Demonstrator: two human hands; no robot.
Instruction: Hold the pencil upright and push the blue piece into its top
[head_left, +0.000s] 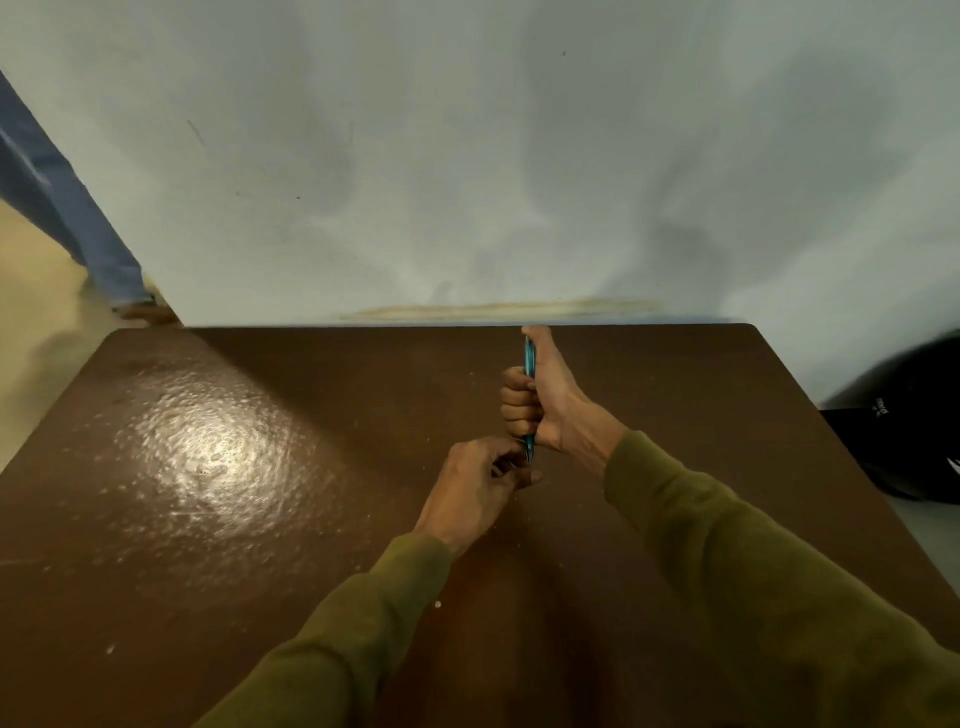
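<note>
My right hand (545, 400) grips a slim teal pen-like tool (529, 358) upright above the brown table (260, 441), fingers curled round its shaft and thumb laid along the top. My left hand (480, 488) is just below it, fingertips pinching the tool's lower end. Most of the shaft is hidden inside my right fist. Both arms wear olive-green sleeves.
The table's far edge meets a pale grey wall. A person's blue trouser leg (67, 208) and foot stand on the floor at the far left. A black bag-like object (904, 415) sits beyond the table's right edge. Glare shines on the table's left half.
</note>
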